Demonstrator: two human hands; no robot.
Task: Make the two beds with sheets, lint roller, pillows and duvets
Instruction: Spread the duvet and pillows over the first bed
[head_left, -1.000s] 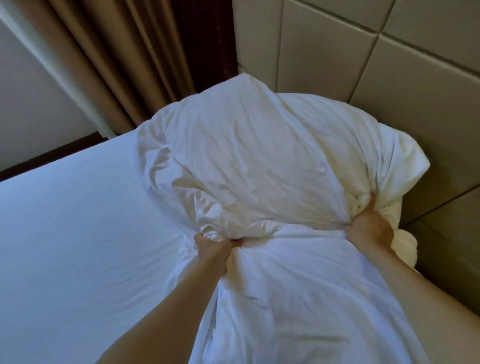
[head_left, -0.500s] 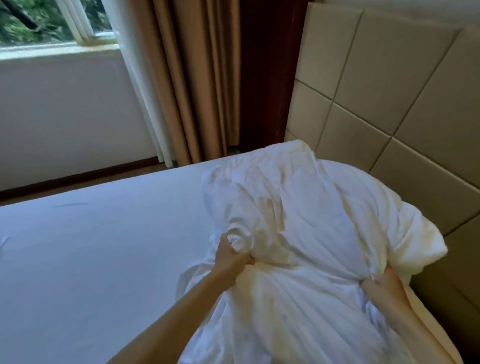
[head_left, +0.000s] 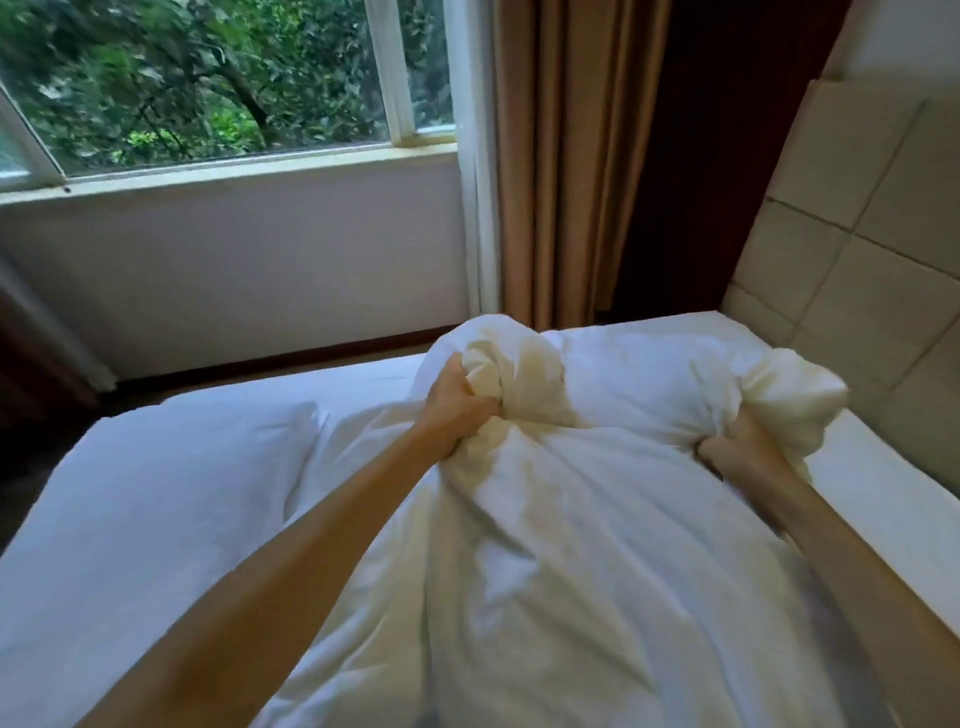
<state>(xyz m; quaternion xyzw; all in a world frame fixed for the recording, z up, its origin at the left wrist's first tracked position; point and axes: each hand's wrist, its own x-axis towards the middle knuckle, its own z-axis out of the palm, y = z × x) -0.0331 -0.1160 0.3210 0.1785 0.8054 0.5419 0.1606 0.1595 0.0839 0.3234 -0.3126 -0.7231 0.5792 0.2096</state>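
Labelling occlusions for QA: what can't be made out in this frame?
Head view only.
- Fingertips of left hand and right hand: buried in the bunched duvet.
- Duvet's near end: cut off by bottom edge.
- Sheet beneath the duvet: covered by it.
- Floor at far left: too dark.

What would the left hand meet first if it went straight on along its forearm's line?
The left hand grips the bedding, so its bunched corner lies first in that line. Past it probably the curtain, though depth is unclear.
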